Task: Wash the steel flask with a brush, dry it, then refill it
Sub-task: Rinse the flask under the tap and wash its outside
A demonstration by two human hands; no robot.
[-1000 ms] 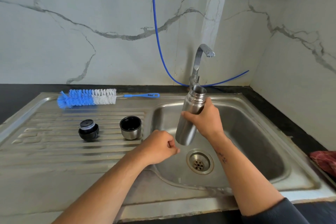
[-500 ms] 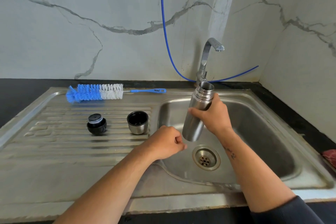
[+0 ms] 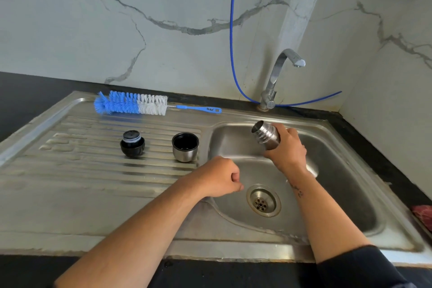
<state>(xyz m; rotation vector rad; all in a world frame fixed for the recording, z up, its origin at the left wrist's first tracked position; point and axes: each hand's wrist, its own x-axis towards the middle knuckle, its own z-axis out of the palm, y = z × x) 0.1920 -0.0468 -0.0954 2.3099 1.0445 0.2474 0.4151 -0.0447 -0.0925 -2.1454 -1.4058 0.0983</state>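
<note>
Right hand (image 3: 286, 151) wrapped around the flask (image 3: 266, 135), held over the sink (image 3: 346, 170) with its open mouth tipped up and left, away from the wrist. Left hand (image 3: 218, 176) curled in a loose fist, holding nothing, just left of the drain (image 3: 263, 200). Brush (image 3: 131, 105) well beyond the left hand; stopper (image 3: 132, 143) and cup (image 3: 185, 149) nearer. Best done tilting mouth lower over the drain, grip firm. Compared with 0.5 s ago: flask then nearly upright, now leaning sharply; left fist unchanged.
</note>
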